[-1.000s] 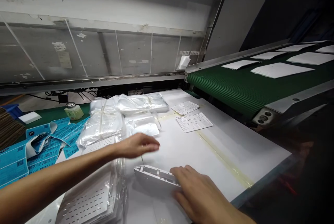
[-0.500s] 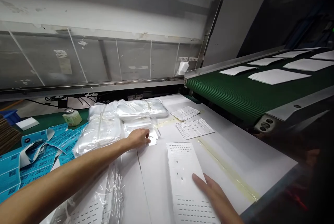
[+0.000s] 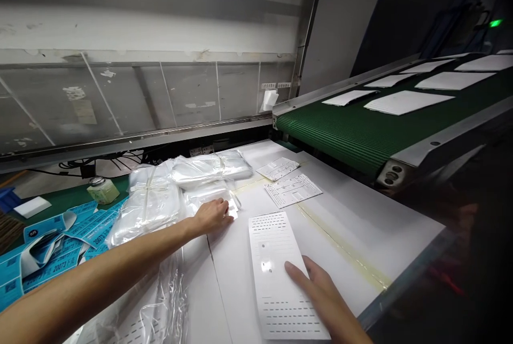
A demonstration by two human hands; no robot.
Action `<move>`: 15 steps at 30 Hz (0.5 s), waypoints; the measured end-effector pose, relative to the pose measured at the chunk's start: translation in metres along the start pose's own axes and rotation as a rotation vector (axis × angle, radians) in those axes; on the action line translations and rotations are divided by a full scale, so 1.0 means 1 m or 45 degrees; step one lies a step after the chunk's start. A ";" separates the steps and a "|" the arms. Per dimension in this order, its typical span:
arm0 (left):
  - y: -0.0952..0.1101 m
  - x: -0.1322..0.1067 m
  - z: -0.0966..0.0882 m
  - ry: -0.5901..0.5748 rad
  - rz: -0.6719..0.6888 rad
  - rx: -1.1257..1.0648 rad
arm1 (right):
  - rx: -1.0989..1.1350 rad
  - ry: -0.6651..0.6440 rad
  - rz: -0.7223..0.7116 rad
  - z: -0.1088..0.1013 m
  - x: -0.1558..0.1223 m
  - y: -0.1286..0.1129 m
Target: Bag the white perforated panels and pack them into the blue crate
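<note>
My right hand (image 3: 316, 282) grips a long white sheet stack or card (image 3: 276, 274) by its right edge, thumb on top. The card bears rows of dark dashes at both ends and a few small dots. My left hand (image 3: 214, 216) has its fingers curled together at the near edge of a small stack of clear plastic bags (image 3: 204, 194); the fingertips are partly hidden. Two bundles of clear bags, a left bundle (image 3: 146, 200) and a back bundle (image 3: 212, 167), lie beside it. Under my left forearm are bagged printed cards (image 3: 148, 312).
Two printed cards (image 3: 294, 190) lie flat on the white tabletop (image 3: 360, 226). A green conveyor belt (image 3: 340, 130) at the right carries several white packets (image 3: 409, 102). Blue label strips (image 3: 60, 258) and a small jar (image 3: 103, 190) are at the left. A grey panel (image 3: 192, 93) stands behind.
The view has shifted slightly right, so things sit further left in it. The packets have moved little against the belt. Both hands keep nearly the same places; the card is tilted slightly differently.
</note>
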State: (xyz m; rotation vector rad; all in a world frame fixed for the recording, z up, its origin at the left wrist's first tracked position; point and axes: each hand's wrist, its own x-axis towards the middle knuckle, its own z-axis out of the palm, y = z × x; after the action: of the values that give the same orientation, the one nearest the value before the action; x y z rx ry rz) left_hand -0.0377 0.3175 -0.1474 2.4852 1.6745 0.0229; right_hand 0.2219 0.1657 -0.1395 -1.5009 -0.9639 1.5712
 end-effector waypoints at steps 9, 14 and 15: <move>0.007 -0.001 -0.002 0.035 -0.017 -0.136 | 0.070 -0.033 -0.074 -0.001 0.000 0.004; 0.013 -0.003 -0.001 0.062 -0.070 -0.341 | 0.047 -0.014 -0.080 -0.003 0.001 0.005; 0.012 -0.001 -0.002 0.072 -0.112 -0.402 | 0.056 -0.016 -0.086 -0.003 0.001 0.005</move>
State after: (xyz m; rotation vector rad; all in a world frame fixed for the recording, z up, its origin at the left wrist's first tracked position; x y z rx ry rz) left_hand -0.0277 0.3122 -0.1437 2.1965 1.6523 0.3241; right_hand 0.2246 0.1647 -0.1450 -1.4154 -0.9709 1.5451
